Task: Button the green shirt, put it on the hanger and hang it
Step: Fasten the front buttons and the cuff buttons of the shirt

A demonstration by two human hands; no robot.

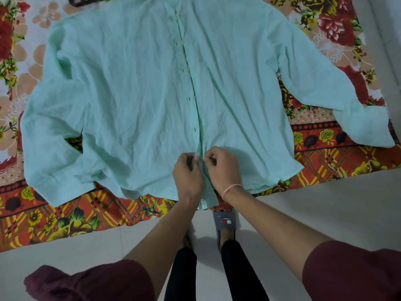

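A pale green shirt (130, 94) lies spread flat, front up, on a flowered bedsheet, sleeves out to both sides. Its placket (191, 88) runs down the middle with several buttons and buttonholes showing. At the lower end of the placket my left hand (187, 172) pinches the left front edge and my right hand (223, 168) pinches the right edge, fingertips almost touching. A black hanger (80, 0) peeks in at the top edge, left of the collar, mostly out of frame.
The red and yellow flowered bedsheet (65, 218) covers the bed, its front edge hanging near my legs. White tiled floor (303, 213) lies below, with my slippered foot (224, 222) beside the bed. A white wall or frame (388, 51) stands at right.
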